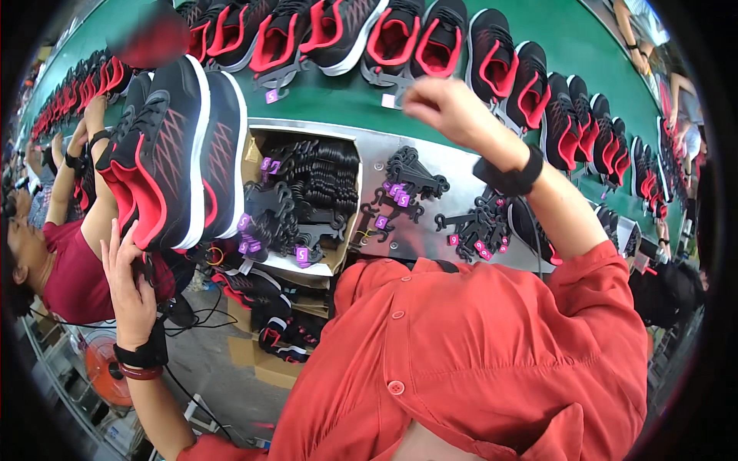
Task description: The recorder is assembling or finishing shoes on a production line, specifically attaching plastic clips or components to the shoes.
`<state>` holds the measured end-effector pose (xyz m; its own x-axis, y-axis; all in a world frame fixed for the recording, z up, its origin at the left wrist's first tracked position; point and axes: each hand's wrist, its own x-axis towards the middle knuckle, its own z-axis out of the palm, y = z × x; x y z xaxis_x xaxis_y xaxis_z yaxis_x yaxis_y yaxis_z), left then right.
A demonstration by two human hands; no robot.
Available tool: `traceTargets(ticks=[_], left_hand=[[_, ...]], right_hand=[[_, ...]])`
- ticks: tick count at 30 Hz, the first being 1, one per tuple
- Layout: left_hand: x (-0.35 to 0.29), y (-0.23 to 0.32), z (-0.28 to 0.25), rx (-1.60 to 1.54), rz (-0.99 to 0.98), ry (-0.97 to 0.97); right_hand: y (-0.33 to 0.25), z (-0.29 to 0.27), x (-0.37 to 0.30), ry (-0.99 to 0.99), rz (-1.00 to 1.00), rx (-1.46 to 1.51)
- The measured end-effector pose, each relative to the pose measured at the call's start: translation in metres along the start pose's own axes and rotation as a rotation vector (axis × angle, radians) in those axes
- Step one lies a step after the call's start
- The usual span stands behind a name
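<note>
My left hand (pixel 129 288) is at the heel end of a pair of black sneakers (pixel 173 131) with red lining and white soles. The pair is raised at the left, toes up, and a small dark part shows between my fingers and the shoes. My right hand (pixel 442 107) is over the green belt (pixel 338 111), its fingers curled in; whatever they may hold is hidden. Right beside it is a black plastic hanger (pixel 382 78) with a pale tag, at the heels of another black and red pair (pixel 415 38).
Below the belt, a carton (pixel 350 223) holds many black hangers with purple tags. More hangers (pixel 415 173) lie on the metal ledge (pixel 369 146), some with pink tags (pixel 483 246). Shoes line the belt both ways. A person in a dark red shirt (pixel 77 273) works at the left.
</note>
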<state>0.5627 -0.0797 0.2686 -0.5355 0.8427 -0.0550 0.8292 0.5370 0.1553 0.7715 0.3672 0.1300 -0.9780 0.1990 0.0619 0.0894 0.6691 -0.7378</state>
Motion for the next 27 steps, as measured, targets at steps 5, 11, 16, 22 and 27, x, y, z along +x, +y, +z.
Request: traceTargets(ticks=[5,11,16,22,27], left_hand=[[0.01,0.008,-0.013,0.001,0.059,-0.075],[-0.003,0.005,-0.006,0.097,-0.032,-0.05],[-0.012,-0.005,-0.001,0.053,-0.055,-0.113],[-0.01,-0.024,0.0,-0.092,0.019,-0.069],[0.018,0.038,-0.016,-0.468,-0.352,-0.038]], right_hand=[[0.048,0.03,-0.105,-0.069,0.157,-0.188],[0.018,0.062,-0.125,-0.059,0.184,-0.262],[0.033,0.086,-0.141,0.03,0.169,-0.344],[0.042,0.091,-0.145,0.063,0.194,-0.287],[0.037,0.048,-0.164,0.345,0.168,-0.213]])
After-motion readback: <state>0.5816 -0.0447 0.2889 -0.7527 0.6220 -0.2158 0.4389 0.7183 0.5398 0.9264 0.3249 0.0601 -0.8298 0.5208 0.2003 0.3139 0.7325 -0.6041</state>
